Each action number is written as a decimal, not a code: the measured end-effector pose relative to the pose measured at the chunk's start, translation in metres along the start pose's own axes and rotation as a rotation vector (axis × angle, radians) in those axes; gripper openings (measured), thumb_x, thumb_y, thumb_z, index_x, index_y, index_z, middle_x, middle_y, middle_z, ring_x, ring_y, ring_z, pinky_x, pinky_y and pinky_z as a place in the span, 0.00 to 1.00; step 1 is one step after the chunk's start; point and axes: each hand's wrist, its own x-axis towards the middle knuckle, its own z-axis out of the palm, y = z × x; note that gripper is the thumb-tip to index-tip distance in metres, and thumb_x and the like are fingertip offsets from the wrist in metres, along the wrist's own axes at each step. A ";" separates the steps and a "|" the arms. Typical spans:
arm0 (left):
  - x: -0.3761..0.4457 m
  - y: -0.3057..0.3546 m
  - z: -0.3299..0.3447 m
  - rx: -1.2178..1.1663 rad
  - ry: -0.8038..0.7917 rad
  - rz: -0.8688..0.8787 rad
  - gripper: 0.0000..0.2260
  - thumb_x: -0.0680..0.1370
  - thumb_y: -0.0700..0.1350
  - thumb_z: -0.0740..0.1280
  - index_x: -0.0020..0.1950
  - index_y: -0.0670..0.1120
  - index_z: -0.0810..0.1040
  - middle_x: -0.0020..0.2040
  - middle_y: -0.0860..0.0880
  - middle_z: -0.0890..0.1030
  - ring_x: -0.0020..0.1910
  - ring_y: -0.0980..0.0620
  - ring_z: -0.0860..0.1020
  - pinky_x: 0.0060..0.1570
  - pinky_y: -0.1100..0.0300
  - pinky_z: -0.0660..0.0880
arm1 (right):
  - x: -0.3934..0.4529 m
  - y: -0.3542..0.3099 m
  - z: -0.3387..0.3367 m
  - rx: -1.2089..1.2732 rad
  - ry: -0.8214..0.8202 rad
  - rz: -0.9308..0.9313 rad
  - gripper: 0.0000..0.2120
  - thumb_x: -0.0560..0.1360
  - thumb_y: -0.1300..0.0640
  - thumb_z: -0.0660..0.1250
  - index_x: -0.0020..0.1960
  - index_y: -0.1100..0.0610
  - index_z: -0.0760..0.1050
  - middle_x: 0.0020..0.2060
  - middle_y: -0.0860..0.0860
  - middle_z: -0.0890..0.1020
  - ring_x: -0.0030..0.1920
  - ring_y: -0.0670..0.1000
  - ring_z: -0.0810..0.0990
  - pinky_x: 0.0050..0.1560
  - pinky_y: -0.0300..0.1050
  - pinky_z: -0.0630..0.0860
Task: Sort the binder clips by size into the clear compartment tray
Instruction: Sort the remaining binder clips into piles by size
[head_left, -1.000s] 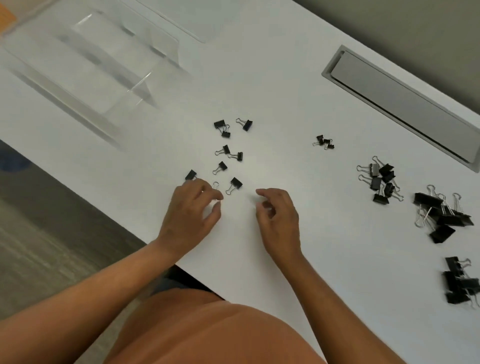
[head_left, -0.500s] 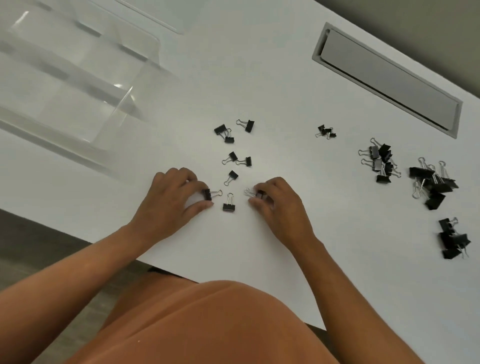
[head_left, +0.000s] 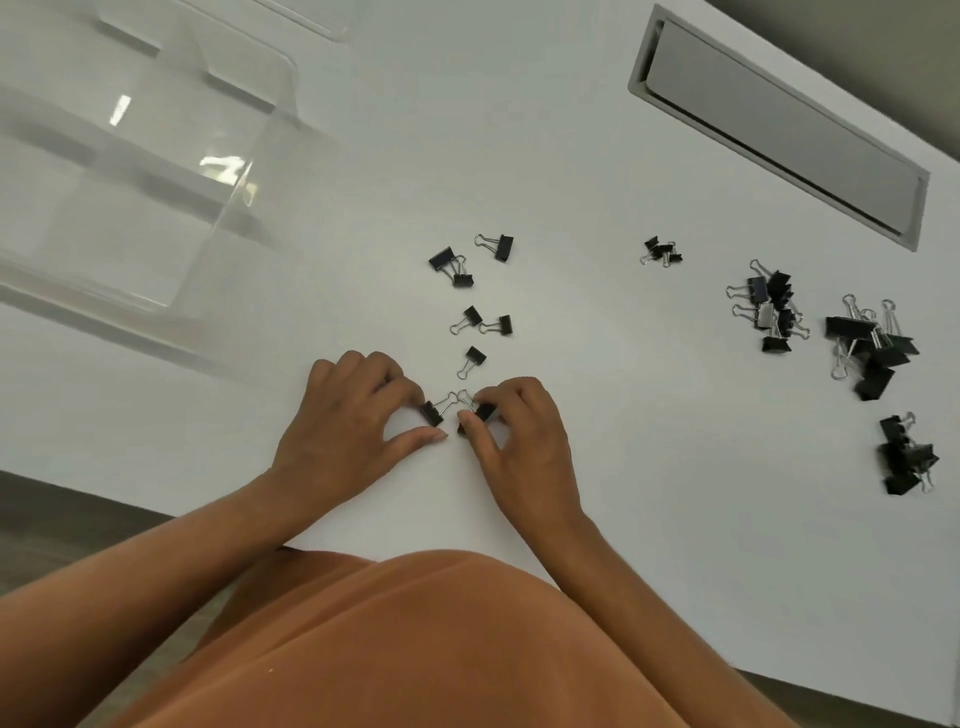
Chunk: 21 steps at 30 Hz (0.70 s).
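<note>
Near the table's front edge, my left hand (head_left: 353, 415) pinches a small black binder clip (head_left: 432, 413) on the white table. My right hand (head_left: 519, 441) pinches another small clip (head_left: 483, 413) right beside it; their wire handles nearly touch. Several more small clips (head_left: 470, 317) lie scattered just beyond my fingers. Three tiny clips (head_left: 661, 251) sit further right. Medium clips (head_left: 769, 312) and large clips (head_left: 872, 343) lie in heaps at the right. The clear compartment tray (head_left: 171, 208) stands at the far left, with nothing visible in it.
A grey cable hatch (head_left: 779, 130) is set into the table at the back right. Another heap of black clips (head_left: 904, 457) lies near the right edge. The table's front edge runs just below my wrists, with my orange clothing under it.
Both hands have drawn together. The left hand slid its clip to the right, and the right hand took hold of a clip and brought it in beside the left one.
</note>
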 end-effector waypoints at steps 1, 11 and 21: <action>0.000 0.000 0.000 -0.004 0.003 0.001 0.20 0.76 0.66 0.71 0.51 0.50 0.83 0.49 0.50 0.77 0.46 0.47 0.74 0.49 0.53 0.64 | -0.001 -0.001 0.000 -0.010 -0.014 -0.002 0.12 0.80 0.49 0.73 0.60 0.55 0.81 0.54 0.47 0.78 0.55 0.47 0.77 0.58 0.38 0.74; -0.003 -0.004 0.003 -0.013 0.015 0.025 0.19 0.77 0.66 0.70 0.52 0.50 0.83 0.49 0.51 0.78 0.45 0.48 0.74 0.47 0.52 0.64 | -0.006 0.014 -0.001 -0.094 0.039 -0.075 0.06 0.80 0.61 0.72 0.57 0.58 0.84 0.57 0.51 0.79 0.59 0.53 0.78 0.60 0.39 0.75; 0.005 0.032 0.015 -0.062 -0.075 -0.041 0.23 0.76 0.70 0.62 0.57 0.56 0.84 0.45 0.58 0.78 0.47 0.51 0.74 0.50 0.51 0.61 | -0.016 0.014 -0.013 -0.094 0.065 -0.100 0.16 0.82 0.51 0.71 0.68 0.52 0.80 0.69 0.50 0.76 0.71 0.52 0.72 0.71 0.46 0.70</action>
